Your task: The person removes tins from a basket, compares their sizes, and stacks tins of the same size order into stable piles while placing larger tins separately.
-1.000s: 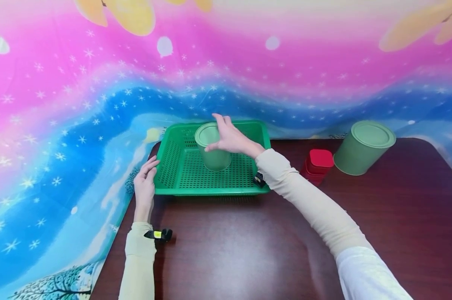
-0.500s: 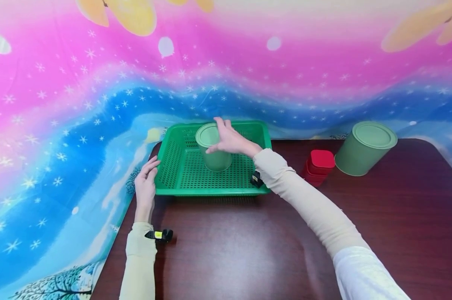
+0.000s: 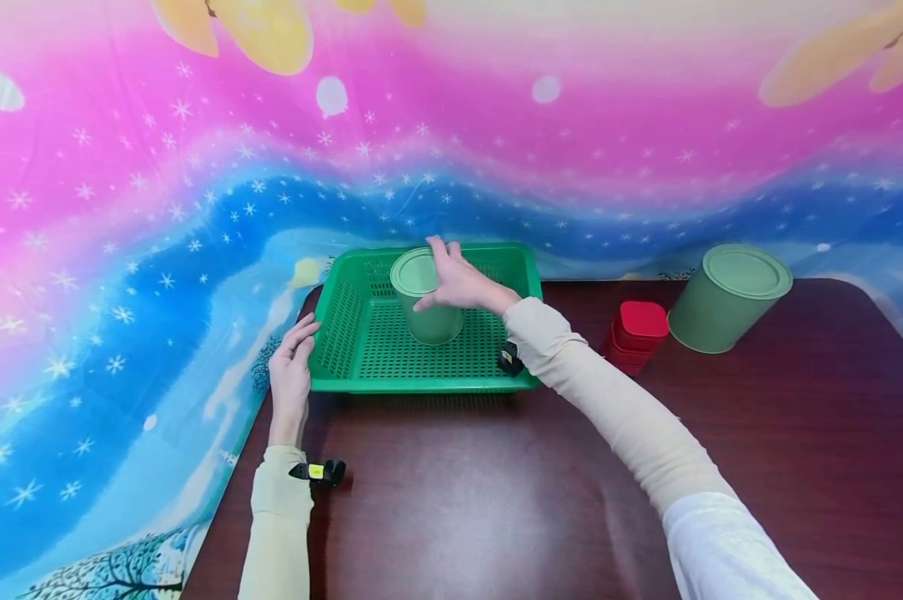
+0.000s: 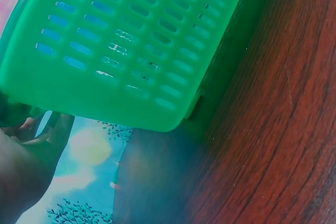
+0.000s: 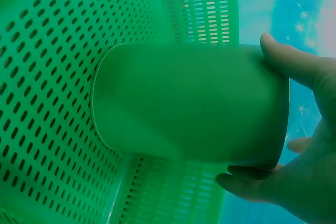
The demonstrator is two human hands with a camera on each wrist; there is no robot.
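A green lidded tin can stands inside the green plastic basket, its base at the perforated floor. My right hand grips it near the lid from the right. In the right wrist view the thumb lies along one side of the can and fingers along the other. At the basket's left rim, my left hand holds the edge with its fingers. The left wrist view shows that hand at the basket's corner, its fingertips partly hidden by the rim.
On the brown table, right of the basket, stand stacked red square tins and a larger green lidded can. A colourful printed cloth hangs behind the table and down its left side.
Hardly anything differs. The right hand has settled slightly lower at the can's top, and the right forearm has shifted a little left. The left hand keeps its place on the basket.
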